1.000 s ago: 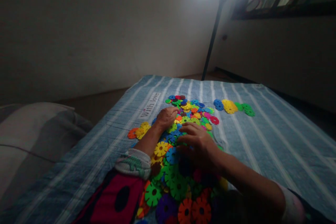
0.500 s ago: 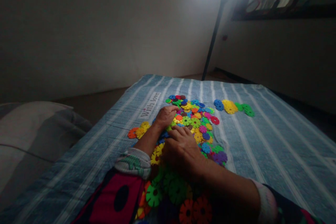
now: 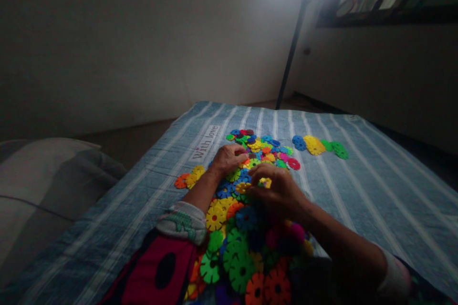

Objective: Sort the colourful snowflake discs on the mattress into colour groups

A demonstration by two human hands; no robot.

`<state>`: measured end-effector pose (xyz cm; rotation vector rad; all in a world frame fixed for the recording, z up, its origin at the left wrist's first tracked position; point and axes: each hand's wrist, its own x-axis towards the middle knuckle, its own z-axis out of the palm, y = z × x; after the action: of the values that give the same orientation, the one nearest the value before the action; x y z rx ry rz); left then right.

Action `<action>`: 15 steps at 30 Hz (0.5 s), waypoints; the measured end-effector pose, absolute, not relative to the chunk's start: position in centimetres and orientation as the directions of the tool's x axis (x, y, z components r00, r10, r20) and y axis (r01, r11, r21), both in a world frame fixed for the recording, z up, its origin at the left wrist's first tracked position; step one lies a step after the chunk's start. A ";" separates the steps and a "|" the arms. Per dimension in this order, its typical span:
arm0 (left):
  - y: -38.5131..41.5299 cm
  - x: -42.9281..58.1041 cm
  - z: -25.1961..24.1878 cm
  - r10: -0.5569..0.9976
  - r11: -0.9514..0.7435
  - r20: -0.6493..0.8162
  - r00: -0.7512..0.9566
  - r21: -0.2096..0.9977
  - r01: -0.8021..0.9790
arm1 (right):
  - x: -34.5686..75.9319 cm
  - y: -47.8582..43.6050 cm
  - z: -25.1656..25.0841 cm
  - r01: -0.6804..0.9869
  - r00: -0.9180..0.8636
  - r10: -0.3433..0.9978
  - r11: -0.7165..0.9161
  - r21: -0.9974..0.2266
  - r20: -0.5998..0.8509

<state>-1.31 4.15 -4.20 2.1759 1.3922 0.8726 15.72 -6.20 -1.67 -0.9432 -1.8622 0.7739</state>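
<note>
A heap of flat, notched plastic discs [image 3: 240, 267] in many colours spreads along the striped cloth in front of me. At the far left part of the heap, my left hand [image 3: 228, 158] has its fingers curled together over the discs; whatever its fingertips hold is hidden. My right hand [image 3: 281, 189] hovers over the middle of the heap with thumb and index finger bent into a ring. A yellow notched disc [image 3: 243, 188] shows at those fingertips, seemingly pinched. Beneath the right hand the discs lie in shadow.
Sorted blue discs [image 3: 298, 142], yellow discs [image 3: 315, 145] and green discs [image 3: 339, 149] lie in a row at the far right. Orange and yellow discs [image 3: 195, 174] rest left of my left forearm. A dark pole [image 3: 289, 64] stands behind the striped cloth [image 3: 143, 195].
My right hand has moved right and away from the near heap, uncovering blue, yellow and orange discs. Its fingers now form a pinch. My left hand has barely shifted.
</note>
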 end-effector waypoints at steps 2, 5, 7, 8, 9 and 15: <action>4.0 -1.1 -4.1 0.909 -0.417 0.297 0.294 0.612 0.672 | 17.4 -4.9 -1.4 0.310 -0.216 0.908 0.413 -0.856 0.359; 3.9 -0.9 -4.0 0.909 -0.409 0.321 0.265 0.570 0.712 | 19.6 -3.1 -1.8 0.243 -0.071 0.969 0.249 -0.937 0.238; 4.0 -0.7 -4.1 0.905 -0.411 0.342 0.253 0.553 0.724 | 20.6 -2.5 -2.1 0.184 -0.005 0.983 0.183 -0.966 0.185; 4.1 -0.7 -4.2 0.903 -0.414 0.350 0.250 0.549 0.726 | 20.9 -2.3 -2.2 0.160 0.012 0.987 0.158 -0.974 0.162; 4.1 -0.7 -4.3 0.902 -0.416 0.353 0.251 0.548 0.726 | 21.0 -2.3 -2.3 0.138 0.013 0.990 0.136 -0.981 0.139; 4.2 -0.7 -4.2 0.890 -0.448 0.347 0.296 0.538 0.715 | 21.0 -2.4 -2.0 0.090 -0.105 0.990 0.105 -0.990 0.095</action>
<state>-0.70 4.19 -4.24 2.2878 1.4608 0.8931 21.01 -2.42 -2.02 -1.1533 -1.3999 1.1605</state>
